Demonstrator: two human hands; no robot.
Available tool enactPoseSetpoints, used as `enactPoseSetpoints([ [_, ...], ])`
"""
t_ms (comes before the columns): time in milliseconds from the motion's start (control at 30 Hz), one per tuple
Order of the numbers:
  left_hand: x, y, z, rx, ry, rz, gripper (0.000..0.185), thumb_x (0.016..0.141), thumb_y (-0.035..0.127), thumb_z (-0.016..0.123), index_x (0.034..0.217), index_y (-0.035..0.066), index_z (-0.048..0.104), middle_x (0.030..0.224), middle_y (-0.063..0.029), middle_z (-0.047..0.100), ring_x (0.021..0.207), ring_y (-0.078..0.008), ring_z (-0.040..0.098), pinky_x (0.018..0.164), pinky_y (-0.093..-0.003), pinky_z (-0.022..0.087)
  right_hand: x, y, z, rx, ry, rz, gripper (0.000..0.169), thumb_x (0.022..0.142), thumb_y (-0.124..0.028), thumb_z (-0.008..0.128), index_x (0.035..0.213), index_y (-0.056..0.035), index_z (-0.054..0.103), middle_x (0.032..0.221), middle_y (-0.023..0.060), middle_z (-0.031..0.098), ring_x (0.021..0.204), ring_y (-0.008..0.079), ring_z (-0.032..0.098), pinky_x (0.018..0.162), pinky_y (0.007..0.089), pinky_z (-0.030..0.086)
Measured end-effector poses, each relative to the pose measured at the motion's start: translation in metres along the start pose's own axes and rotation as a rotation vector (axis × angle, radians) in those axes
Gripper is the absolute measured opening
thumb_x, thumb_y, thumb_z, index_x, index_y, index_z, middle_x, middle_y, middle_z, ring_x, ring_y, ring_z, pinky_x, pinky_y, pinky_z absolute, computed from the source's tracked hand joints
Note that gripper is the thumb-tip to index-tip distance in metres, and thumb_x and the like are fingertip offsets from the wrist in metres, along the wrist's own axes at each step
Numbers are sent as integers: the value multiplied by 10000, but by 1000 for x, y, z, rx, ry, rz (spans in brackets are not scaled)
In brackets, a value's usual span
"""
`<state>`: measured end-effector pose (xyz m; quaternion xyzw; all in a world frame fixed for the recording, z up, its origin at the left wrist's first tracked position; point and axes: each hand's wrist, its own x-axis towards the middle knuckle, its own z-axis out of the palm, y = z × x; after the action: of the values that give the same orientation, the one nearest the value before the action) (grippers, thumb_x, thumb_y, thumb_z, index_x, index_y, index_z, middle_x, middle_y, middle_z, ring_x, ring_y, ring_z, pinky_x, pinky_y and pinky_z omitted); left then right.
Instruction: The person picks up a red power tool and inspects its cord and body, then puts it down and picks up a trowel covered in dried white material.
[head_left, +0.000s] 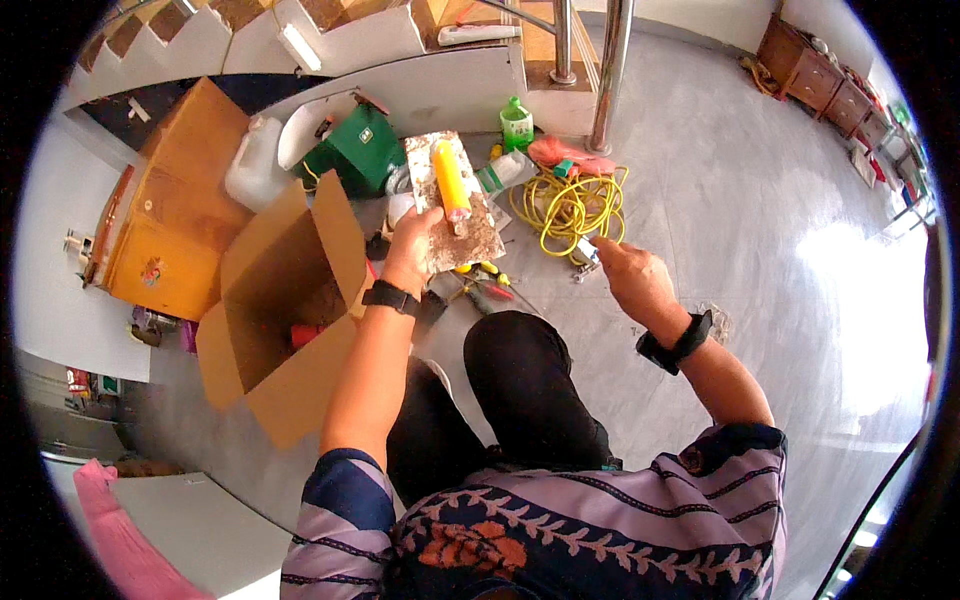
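Observation:
My left hand (412, 240) grips the edge of a plastering trowel (480, 247), its flat blade crusted with brown residue and its yellow handle (450, 180) facing up. To the right, my right hand (637, 277) has its fingers closed on a small white-and-blue object (588, 250), whose exact kind is unclear. Just beyond those fingers lies a loosely coiled yellow cable (574, 206). A small metal piece (581, 275) shows below the object. Several hand tools, among them one with yellow grips (489, 267), lie on the floor under the trowel, partly hidden by it.
An open cardboard box (277, 270) with a red item inside stands at left, before a wooden cabinet (180, 202). Behind are a white jerrycan (259, 161), a green box (352, 150), a green bottle (516, 124) and a steel railing post (611, 75).

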<state>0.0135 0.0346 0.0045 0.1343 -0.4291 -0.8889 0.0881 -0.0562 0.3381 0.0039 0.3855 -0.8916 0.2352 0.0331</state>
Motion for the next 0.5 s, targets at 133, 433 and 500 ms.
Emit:
enactPoseSetpoints([
  [133, 10, -12, -11, -43, -78, -3, 344, 778, 84, 609, 1094, -25, 527, 950, -110, 623, 807, -225, 635, 740, -370, 536, 9, -9, 10, -209, -19, -24, 270, 827, -88, 481, 1094, -110, 519, 719, 119, 573, 608, 315, 594, 519, 427, 468],
  [433, 32, -28, -30, -4, -57, 13, 420, 773, 95, 583, 1168, -4, 480, 1022, -123, 608, 874, -261, 632, 791, -411, 532, 16, -24, 11, -200, -78, 2, 305, 816, -74, 472, 1113, -125, 516, 718, 119, 584, 639, 311, 604, 539, 418, 483],
  [500, 34, -26, -37, 5, -60, -19, 403, 772, 95, 584, 1153, -4, 494, 1004, -120, 614, 865, -258, 634, 782, -407, 535, 11, -15, 9, -191, -71, 62, 292, 826, -81, 470, 1108, -133, 526, 724, 112, 585, 649, 311, 604, 550, 421, 482],
])
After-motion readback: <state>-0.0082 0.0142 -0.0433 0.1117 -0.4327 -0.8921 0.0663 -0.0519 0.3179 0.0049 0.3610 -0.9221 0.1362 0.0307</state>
